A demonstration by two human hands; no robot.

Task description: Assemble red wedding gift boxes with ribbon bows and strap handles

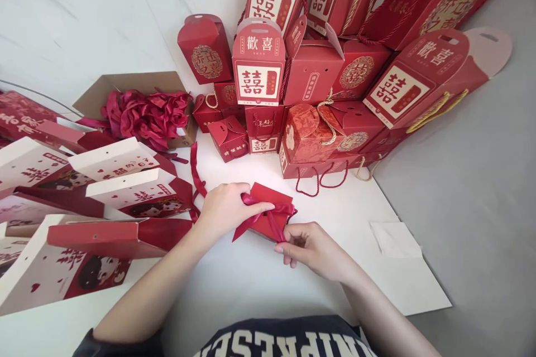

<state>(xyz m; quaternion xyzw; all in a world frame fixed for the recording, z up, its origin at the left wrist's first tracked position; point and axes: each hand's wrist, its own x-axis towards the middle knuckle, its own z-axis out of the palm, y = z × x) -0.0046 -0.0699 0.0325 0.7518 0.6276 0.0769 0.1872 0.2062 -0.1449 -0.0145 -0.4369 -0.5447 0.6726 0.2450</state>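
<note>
A small red gift box [272, 195] stands on the white table in front of me. A dark pink satin ribbon [281, 210] is looped into a bow over its top. My left hand [228, 206] is closed at the box's left side, pinching the ribbon's left loop, with the thumb laid across the bow. At the near right corner, my right hand [304, 242] has thumb and fingers pinched on a ribbon tail. The box's lower part is mostly hidden by the ribbon and my hands.
Red gift boxes [312, 70] with rope handles are stacked at the back right. A cardboard box [138, 79] holds a heap of crumpled ribbon [146, 117]. White and red paper bags [129, 192] stand at the left. A white tissue [396, 239] lies near the table's right edge.
</note>
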